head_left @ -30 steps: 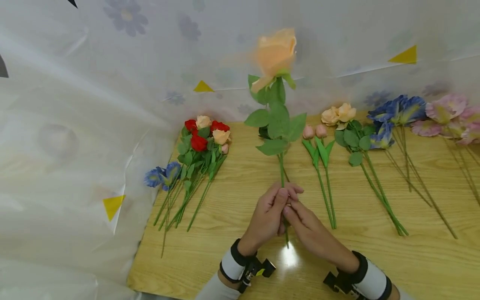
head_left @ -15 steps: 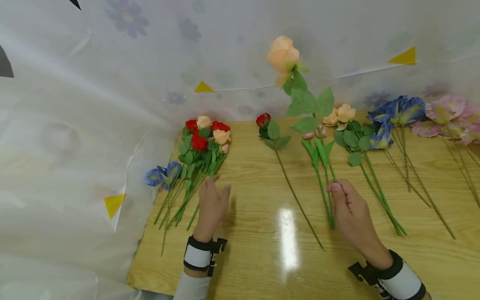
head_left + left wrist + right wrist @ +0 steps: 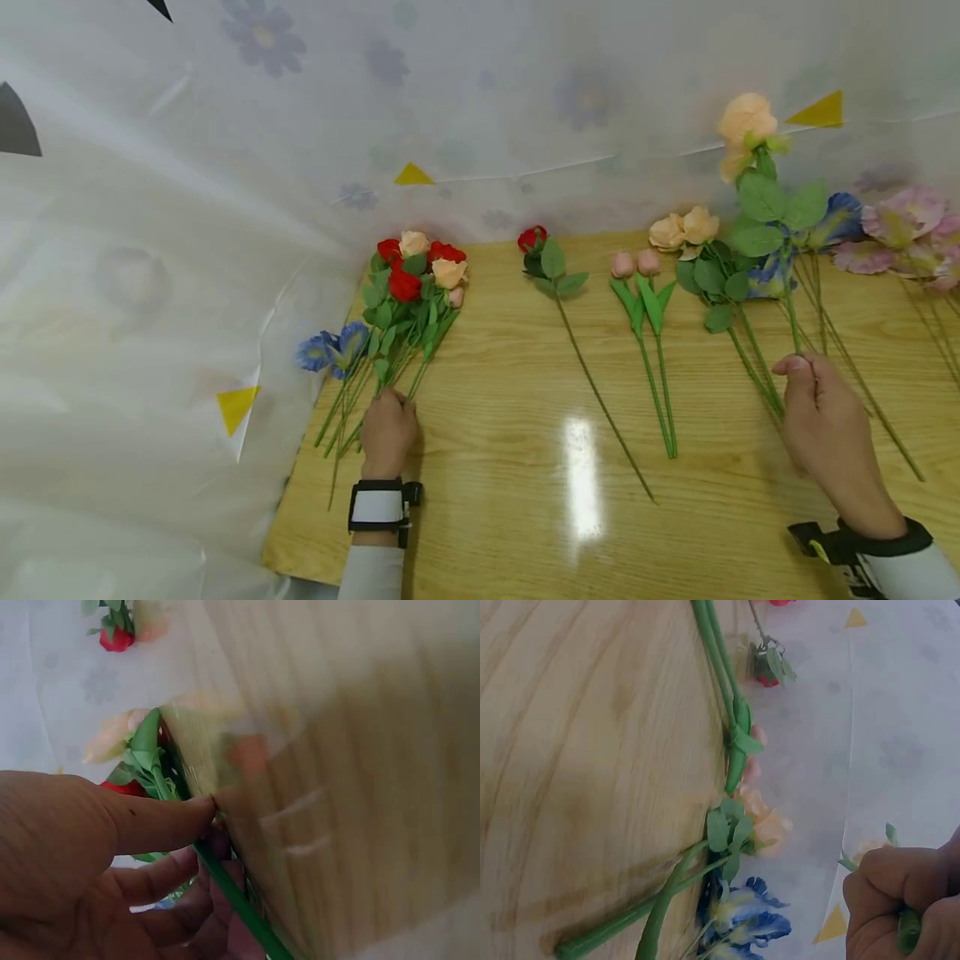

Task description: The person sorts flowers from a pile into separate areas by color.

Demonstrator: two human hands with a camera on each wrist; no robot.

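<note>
By the left edge of the table (image 3: 495, 500), the bunch (image 3: 409, 311) wants even gathering by the left hand (image 3: 387, 435), fingers curled round stems (image 3: 244, 906); the peach rose (image 3: 747, 121), raised well apart, wants a steady right hand (image 3: 828, 421) closed round its stem.

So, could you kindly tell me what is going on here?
Someone is handling flowers at a wooden table. The right hand holds up a peach rose by its stem, while the left hand has its thumb and fingers around a green stem at the lower part of the red and peach bunch. Between the hands, a red rose and two pink tulips lie on the table.
</note>
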